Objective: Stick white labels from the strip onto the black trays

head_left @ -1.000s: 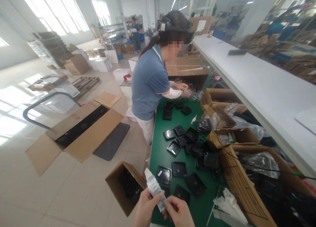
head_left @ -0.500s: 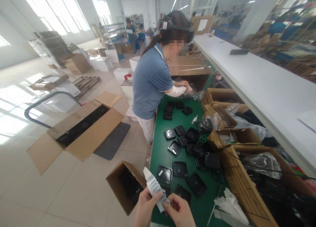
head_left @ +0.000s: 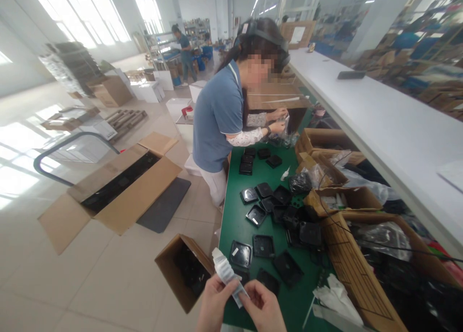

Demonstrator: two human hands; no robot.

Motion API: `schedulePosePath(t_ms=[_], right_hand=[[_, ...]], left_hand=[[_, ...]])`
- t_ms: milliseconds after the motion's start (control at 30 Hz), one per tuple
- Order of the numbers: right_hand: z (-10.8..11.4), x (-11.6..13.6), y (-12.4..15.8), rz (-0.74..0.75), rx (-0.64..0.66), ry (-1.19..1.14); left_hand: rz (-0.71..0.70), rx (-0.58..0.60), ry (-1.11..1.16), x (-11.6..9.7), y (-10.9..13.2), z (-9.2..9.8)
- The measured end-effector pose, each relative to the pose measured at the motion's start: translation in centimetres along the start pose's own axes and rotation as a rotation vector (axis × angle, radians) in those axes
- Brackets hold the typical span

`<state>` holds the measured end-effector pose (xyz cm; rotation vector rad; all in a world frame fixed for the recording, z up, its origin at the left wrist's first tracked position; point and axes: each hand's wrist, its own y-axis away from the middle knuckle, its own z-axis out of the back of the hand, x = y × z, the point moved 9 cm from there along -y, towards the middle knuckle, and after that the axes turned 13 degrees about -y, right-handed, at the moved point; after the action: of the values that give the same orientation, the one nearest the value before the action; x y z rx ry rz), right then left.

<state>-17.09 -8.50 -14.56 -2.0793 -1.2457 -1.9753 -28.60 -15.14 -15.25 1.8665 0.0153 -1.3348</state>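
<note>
Between my two hands is a white strip of printed labels (head_left: pixel 224 270), curling up at its far end. My left hand (head_left: pixel 216 296) pinches the strip around its middle. The fingers of my right hand (head_left: pixel 261 303) are closed on its near end, partly hiding it. Just beyond them on the green table (head_left: pixel 231 216) lie several black square plastic covers (head_left: pixel 264 246). One cover (head_left: pixel 240 253) near my left hand carries a small white label. More covers (head_left: pixel 289 216) are heaped farther up the table.
Open cardboard boxes (head_left: pixel 361 274) with bags and parts line the right side, below a white shelf (head_left: pixel 376 96). A box of black parts (head_left: pixel 186 269) stands on the floor at left. Across the table a co-worker (head_left: pixel 220 115) handles a clear bag (head_left: pixel 284 127).
My hands stay almost in place, and the strip's far end has tilted and curled slightly. The co-worker has straightened a little and raised both hands with the clear bag. A distant person has shifted left.
</note>
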Motion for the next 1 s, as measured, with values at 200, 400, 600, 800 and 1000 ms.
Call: schedulePosePath(t_ms=[200, 400, 600, 800, 1000], right_hand=[[0.3, -0.6, 0.0, 0.028, -0.035, 0.010], [0.4, -1.9, -0.1, -0.021, -0.048, -0.112], [0.7, -0.5, 0.3, 0.006, -0.077, -0.060], [0.4, 0.3, 0.5, 0.016, -0.080, -0.106], [0.4, 0.0, 0.5, 0.020, -0.070, -0.113]], left_hand=[[-0.002, -0.007, 0.005, 0.4, -0.2, 0.0], [-0.013, -0.096, 0.012, 0.0, 0.1, 0.6], [0.006, 0.011, -0.049, 1.1, -0.2, 0.2], [-0.025, 0.042, -0.101, 2.2, -0.6, 0.1], [-0.018, 0.015, -0.084, 2.7, -0.7, 0.2]])
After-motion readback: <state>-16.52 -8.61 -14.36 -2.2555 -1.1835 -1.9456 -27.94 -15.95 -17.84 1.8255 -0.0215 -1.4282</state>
